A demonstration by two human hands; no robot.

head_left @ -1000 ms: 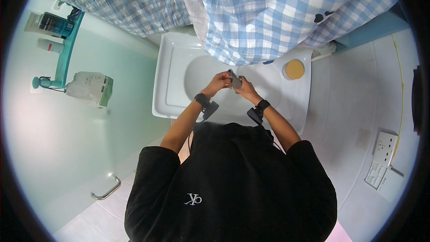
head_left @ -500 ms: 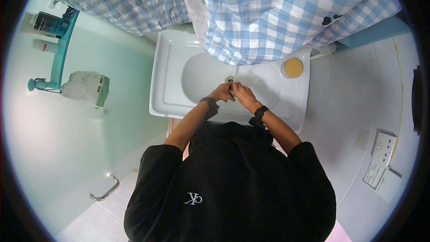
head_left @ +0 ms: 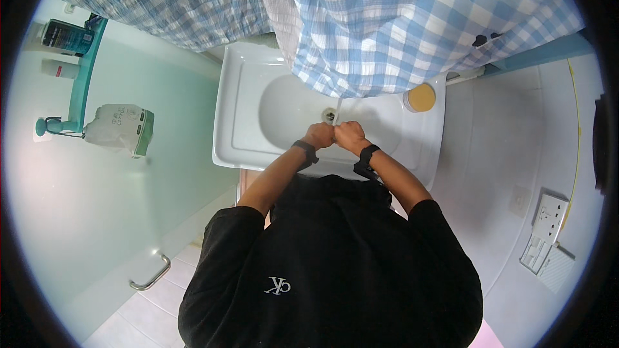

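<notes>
Both my hands meet over the white washbasin point(head_left: 238, 106), just on the near side of its drain point(head_left: 329, 115). My left hand point(head_left: 318, 136) is closed, knuckles up, its thumb side against the other hand. Likewise closed, my right hand point(head_left: 350, 137) presses in beside it. A small pale bit shows between the two, too little of it to name. Whatever the fingers hold is hidden beneath them. A dark band circles each wrist.
Blue-and-white checked cloth point(head_left: 380, 32) hangs over the basin's far side. A tub with a yellow lid point(head_left: 422, 98) stands on its right rim. Leftward are a teal shelf point(head_left: 84, 84) with bottles, a hanging bag point(head_left: 119, 129) and a metal handle point(head_left: 153, 274). Sockets point(head_left: 549, 218) sit at right.
My hands have drawn slightly nearer to me, uncovering the drain. My fingers have curled from a loose grasp into closed fists side by side.
</notes>
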